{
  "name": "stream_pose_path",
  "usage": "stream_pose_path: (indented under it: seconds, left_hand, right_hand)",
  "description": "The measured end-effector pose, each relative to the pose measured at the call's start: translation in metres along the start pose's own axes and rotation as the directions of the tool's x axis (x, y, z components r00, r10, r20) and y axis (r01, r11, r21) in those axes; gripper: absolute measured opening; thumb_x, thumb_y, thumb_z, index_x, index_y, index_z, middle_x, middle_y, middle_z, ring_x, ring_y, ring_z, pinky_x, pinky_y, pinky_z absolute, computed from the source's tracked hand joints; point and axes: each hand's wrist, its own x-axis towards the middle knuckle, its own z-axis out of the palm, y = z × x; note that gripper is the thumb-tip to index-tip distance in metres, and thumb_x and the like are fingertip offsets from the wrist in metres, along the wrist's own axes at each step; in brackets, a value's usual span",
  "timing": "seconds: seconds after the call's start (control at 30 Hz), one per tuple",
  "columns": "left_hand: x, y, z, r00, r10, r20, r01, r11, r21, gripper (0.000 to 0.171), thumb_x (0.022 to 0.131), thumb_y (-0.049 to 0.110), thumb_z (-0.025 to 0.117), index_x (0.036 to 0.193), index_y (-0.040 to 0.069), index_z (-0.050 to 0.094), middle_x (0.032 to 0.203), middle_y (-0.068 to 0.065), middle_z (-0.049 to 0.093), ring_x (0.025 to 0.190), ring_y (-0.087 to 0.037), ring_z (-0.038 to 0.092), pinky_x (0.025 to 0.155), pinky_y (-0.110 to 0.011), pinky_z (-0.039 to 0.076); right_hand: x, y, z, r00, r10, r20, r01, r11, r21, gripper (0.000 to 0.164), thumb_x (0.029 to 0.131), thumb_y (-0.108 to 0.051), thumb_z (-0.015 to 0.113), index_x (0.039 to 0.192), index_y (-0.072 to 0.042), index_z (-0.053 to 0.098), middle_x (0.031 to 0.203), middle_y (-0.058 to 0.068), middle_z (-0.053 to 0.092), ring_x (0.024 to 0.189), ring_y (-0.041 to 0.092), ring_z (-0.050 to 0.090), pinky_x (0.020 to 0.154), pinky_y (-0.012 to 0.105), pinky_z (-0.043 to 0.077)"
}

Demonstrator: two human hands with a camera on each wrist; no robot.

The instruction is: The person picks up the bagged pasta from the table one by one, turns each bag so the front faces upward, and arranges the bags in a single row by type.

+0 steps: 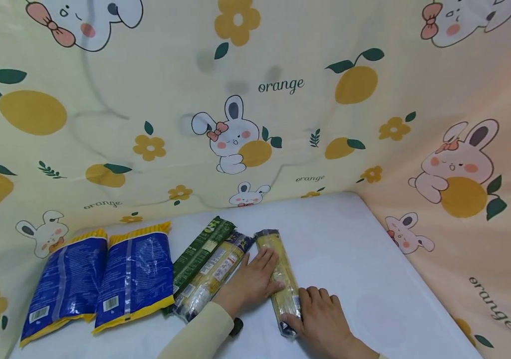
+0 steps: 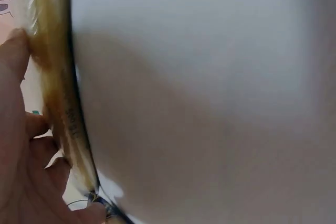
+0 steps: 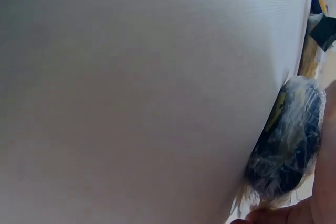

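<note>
A long clear pack of spaghetti (image 1: 284, 274) with dark blue ends lies on the white table, slanting slightly toward me. My left hand (image 1: 255, 274) rests along its left side, fingertips on the upper half and thumb lower down; the left wrist view shows those fingers (image 2: 44, 150) against the wrapper. At the near end, my right hand (image 1: 325, 319) grips the pack, thumb over the top and fingers along the right edge. Its crinkled dark blue end (image 3: 286, 140) shows beside that hand in the right wrist view.
Left of my left hand lie another spaghetti pack (image 1: 215, 271) and a green pack (image 1: 203, 249), side by side. Two blue bags with yellow edges (image 1: 64, 279) (image 1: 136, 271) lie farther left. A printed cloth (image 1: 174, 99) hangs behind the white table (image 1: 363, 279) and along its right side.
</note>
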Motion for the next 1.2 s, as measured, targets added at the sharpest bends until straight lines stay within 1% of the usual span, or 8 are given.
stream_pose_path:
  seconds: [0.17,0.33,0.43,0.6,0.77,1.07,1.13,1.2]
  left_hand:
    - [0.014,-0.004,-0.009,0.997,-0.004,-0.072,0.011,0.996,0.088,0.062,0.110,0.058,0.041,0.159,0.020,0.048,0.165,-0.001,0.046,0.155,-0.023,0.038,0.124,-0.056,0.034]
    - [0.049,-0.011,-0.016,0.975,-0.043,-0.216,0.083,0.981,0.176,0.041,0.111,0.047,0.047,0.134,0.020,0.069,0.137,-0.002,0.066,0.129,-0.025,0.058,0.107,-0.052,0.048]
    - [0.070,-0.015,-0.017,0.959,-0.076,-0.275,0.136,0.969,0.208,0.042,0.110,0.048,0.050,0.127,0.016,0.071,0.126,-0.005,0.067,0.118,-0.027,0.059,0.098,-0.052,0.050]
    - [0.093,-0.024,-0.010,0.955,-0.182,-0.234,0.228,0.955,0.190,0.066,0.106,0.068,0.041,0.131,0.013,0.069,0.124,-0.009,0.063,0.117,-0.030,0.054,0.098,-0.053,0.046]
    - [0.102,-0.028,0.000,0.951,-0.243,-0.191,0.274,0.948,0.163,0.082,0.104,0.075,0.031,0.134,0.008,0.068,0.129,-0.012,0.063,0.124,-0.033,0.052,0.103,-0.055,0.043]
    - [0.105,-0.028,-0.004,0.935,-0.193,-0.298,0.259,0.944,0.203,0.078,0.104,0.074,0.033,0.112,0.004,0.066,0.104,-0.011,0.062,0.103,-0.030,0.052,0.094,-0.050,0.041]
    - [0.104,-0.027,-0.008,0.919,-0.143,-0.368,0.232,0.950,0.210,0.073,0.105,0.073,0.036,0.103,0.005,0.064,0.097,-0.010,0.059,0.097,-0.029,0.050,0.088,-0.047,0.039]
    - [0.104,-0.025,-0.013,0.887,-0.075,-0.455,0.192,0.957,0.217,0.069,0.105,0.071,0.040,0.096,0.006,0.062,0.091,-0.010,0.057,0.092,-0.029,0.050,0.083,-0.044,0.038]
  right_hand:
    - [-0.006,0.008,-0.006,0.999,-0.014,0.044,0.016,0.999,-0.043,0.062,0.096,-0.071,0.060,0.104,-0.010,0.068,0.097,0.005,0.062,0.090,0.024,0.056,0.075,0.045,0.047]
    - [-0.008,0.012,-0.007,0.998,-0.043,0.049,0.047,0.995,-0.089,0.061,0.095,-0.072,0.061,0.084,-0.012,0.061,0.080,0.001,0.049,0.081,0.021,0.048,0.074,0.045,0.044]
    - [-0.006,0.011,-0.005,0.997,-0.066,0.048,0.070,0.994,-0.087,0.063,0.095,-0.073,0.060,0.081,-0.011,0.060,0.077,0.001,0.047,0.079,0.021,0.047,0.075,0.045,0.044]
    - [-0.002,0.007,-0.002,0.995,-0.096,0.031,0.098,0.991,-0.089,0.064,0.095,-0.073,0.061,0.081,-0.010,0.059,0.075,0.001,0.046,0.078,0.020,0.047,0.074,0.042,0.042]
    - [-0.003,0.004,-0.002,0.994,-0.094,0.056,0.097,0.994,-0.049,0.064,0.096,-0.074,0.058,0.083,-0.011,0.060,0.076,-0.001,0.045,0.079,0.018,0.046,0.073,0.040,0.040]
    - [-0.004,0.003,-0.004,0.995,-0.080,0.053,0.082,0.996,-0.038,0.064,0.096,-0.075,0.055,0.085,-0.012,0.058,0.077,-0.002,0.044,0.078,0.019,0.043,0.072,0.039,0.037]
    - [-0.005,0.005,-0.005,0.996,-0.085,0.037,0.086,0.996,-0.037,0.063,0.097,-0.074,0.056,0.084,-0.012,0.057,0.076,-0.002,0.043,0.077,0.018,0.043,0.072,0.038,0.038]
    - [-0.006,0.008,-0.004,0.994,-0.104,-0.017,0.103,0.993,-0.054,0.062,0.096,-0.072,0.059,0.082,-0.012,0.056,0.075,-0.002,0.041,0.076,0.018,0.043,0.071,0.038,0.038]
